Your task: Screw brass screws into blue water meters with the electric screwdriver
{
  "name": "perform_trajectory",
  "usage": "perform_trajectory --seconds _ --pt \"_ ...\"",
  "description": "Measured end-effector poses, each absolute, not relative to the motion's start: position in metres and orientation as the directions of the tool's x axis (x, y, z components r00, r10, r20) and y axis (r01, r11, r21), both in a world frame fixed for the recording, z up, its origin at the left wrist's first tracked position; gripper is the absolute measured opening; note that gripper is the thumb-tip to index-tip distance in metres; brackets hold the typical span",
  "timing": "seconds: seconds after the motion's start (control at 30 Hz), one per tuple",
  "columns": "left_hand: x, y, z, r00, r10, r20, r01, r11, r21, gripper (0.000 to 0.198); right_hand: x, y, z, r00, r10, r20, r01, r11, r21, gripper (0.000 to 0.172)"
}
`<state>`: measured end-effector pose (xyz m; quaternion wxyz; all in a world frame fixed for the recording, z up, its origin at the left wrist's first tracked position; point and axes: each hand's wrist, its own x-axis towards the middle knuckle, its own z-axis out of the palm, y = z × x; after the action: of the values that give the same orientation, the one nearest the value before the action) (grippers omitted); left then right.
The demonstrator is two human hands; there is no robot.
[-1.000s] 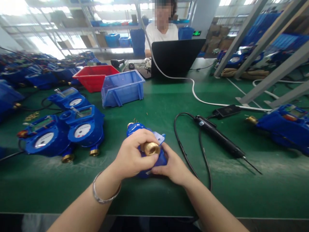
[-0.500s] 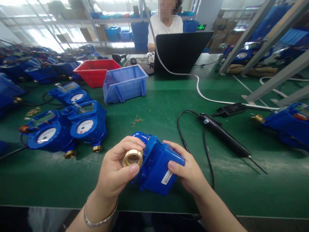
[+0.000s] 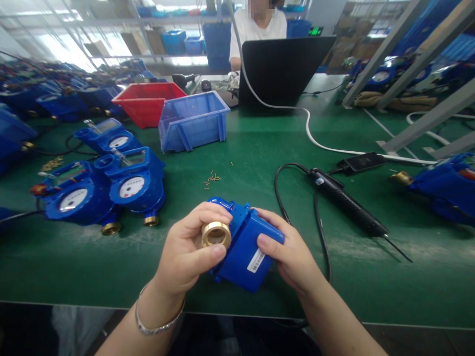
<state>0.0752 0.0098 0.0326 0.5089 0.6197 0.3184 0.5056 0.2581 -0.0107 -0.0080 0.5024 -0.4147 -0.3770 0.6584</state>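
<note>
Between my two hands is a blue water meter (image 3: 248, 257) with a white barcode label facing up and a brass threaded end turned toward me. My left hand (image 3: 189, 247) wraps round the brass end, thumb below it and fingers over the top. On the other side, my right hand (image 3: 289, 247) grips the blue box part, its thumb resting on the face near the label. The meter's dial is hidden from view. Beyond it, several small brass screws (image 3: 212, 179) lie loose on the green table (image 3: 252, 148).
Several blue water meters (image 3: 129, 188) stand at the left. A blue bin (image 3: 195, 123) and a red bin (image 3: 144, 101) sit behind. At right lies a black electric screwdriver (image 3: 347, 202) with its cable. A laptop (image 3: 284, 71) stands before a person (image 3: 260, 27).
My left hand and the brass end have shifted slightly right, closer to the box part. The meter has turned a little in my hands. The whole view has tilted slightly.
</note>
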Motion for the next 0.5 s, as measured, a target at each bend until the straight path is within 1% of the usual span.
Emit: perform_trajectory --seconds 0.1,0.2,0.3,0.37,0.43,0.5 --pt "0.078 0.010 0.033 0.298 0.907 0.298 -0.091 -0.284 0.955 0.023 0.257 -0.008 -0.005 -0.149 0.971 -0.186 -0.373 -0.230 -0.899 0.056" --pt "0.079 0.012 0.036 0.327 0.894 0.307 -0.040 -0.311 0.950 0.026 0.257 -0.003 0.000 -0.142 0.963 -0.227 -0.430 -0.267 -0.862 0.054" --pt "0.080 0.017 0.044 0.427 0.857 0.287 0.027 -0.329 0.944 0.032 0.261 0.005 0.001 -0.148 0.949 -0.279 -0.463 -0.316 -0.828 0.050" --pt "0.082 0.022 0.051 0.521 0.811 0.267 0.080 -0.358 0.930 0.031 0.267 0.014 -0.001 -0.132 0.945 -0.300 -0.470 -0.326 -0.820 0.046" --pt "0.087 0.029 0.058 0.591 0.768 0.246 0.135 -0.395 0.909 0.032 0.275 0.023 -0.005 -0.148 0.943 -0.297 -0.470 -0.331 -0.818 0.043" --pt "0.095 0.036 0.064 0.625 0.748 0.222 0.178 -0.413 0.893 0.030 0.283 0.034 -0.009 -0.198 0.937 -0.286 -0.450 -0.347 -0.823 0.038"
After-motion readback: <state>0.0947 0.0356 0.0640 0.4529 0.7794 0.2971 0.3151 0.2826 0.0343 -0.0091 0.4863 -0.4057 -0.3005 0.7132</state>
